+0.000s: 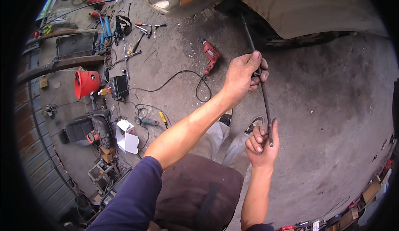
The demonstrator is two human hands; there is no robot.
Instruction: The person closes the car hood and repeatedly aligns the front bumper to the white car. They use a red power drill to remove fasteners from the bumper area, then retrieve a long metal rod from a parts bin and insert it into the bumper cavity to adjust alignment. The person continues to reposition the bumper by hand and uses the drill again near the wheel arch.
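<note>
A long dark metal rod (266, 99) runs down from beneath the car's front corner toward me. My left hand (244, 74) is closed round its middle, thumb laid along the top. Farther down, my right hand (263, 143) has the rod's near end across its palm, between the thumb and half-curled fingers. The far end passes into shadow under the beige car body panel (316, 6), so its tip is hidden. Beyond my left hand, a red power drill (211, 53) lies on the concrete floor.
A black cable (168, 81) loops across the floor. Left of me are a red bucket (88, 84), a black battery (120, 87), an open white box (126, 136), an angle grinder (146, 121) and several hand tools. The headlight (183, 0) overhangs ahead. Assorted items line the lower right edge.
</note>
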